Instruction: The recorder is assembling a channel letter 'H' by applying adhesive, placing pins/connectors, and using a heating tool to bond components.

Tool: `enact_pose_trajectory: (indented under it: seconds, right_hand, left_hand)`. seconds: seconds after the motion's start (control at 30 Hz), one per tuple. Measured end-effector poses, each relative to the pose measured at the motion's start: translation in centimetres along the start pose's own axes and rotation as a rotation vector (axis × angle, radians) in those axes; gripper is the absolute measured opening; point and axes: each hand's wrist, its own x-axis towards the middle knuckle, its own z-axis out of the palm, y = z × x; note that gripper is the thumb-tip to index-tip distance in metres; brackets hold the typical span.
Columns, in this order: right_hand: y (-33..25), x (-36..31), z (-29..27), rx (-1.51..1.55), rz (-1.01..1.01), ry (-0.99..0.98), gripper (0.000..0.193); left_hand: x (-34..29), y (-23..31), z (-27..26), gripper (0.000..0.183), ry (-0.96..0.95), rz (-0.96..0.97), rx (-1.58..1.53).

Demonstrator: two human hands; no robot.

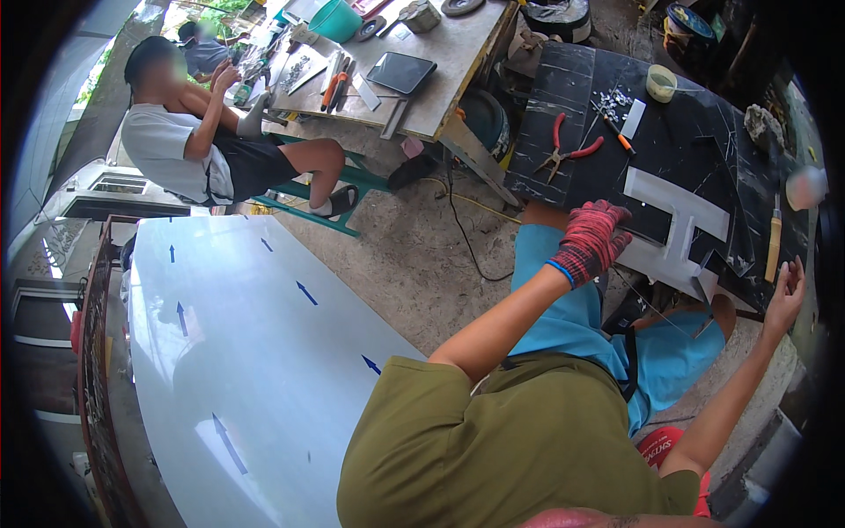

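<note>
My left hand (pixel 594 239), in a red and black knit glove, has its fingers curled at the left edge of a grey H-shaped metal piece (pixel 679 231). The piece lies on a black marbled tabletop (pixel 563 84), by its near edge. My bare right hand (pixel 783 304) is off to the right with its fingers stretched out, holding nothing. Just beyond those fingers lies a wooden-handled tool (pixel 774 249). Red-handled pliers (pixel 563 151) and an orange and black tool (pixel 618 132) rest farther back, beside a pale metal strip (pixel 632 118).
Small scraps (pixel 607 101) and a round tub (pixel 660 83) sit at the back of the tabletop. A big glossy white sheet (pixel 264 352) with blue arrows spreads to my left. Beyond it, a person (pixel 167 132) sits on a green bench (pixel 352 198) by another worktable (pixel 440 44).
</note>
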Motion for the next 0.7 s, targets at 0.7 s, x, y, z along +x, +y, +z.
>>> enact_pose_trajectory:
  seconds: [0.7]
  right_hand:
    - [-15.5, -9.3, -3.2, 0.383, 0.109, -0.024, 0.035]
  left_hand:
    - [-2.0, -4.2, 0.0, 0.030, 0.174, 0.041, -0.332]
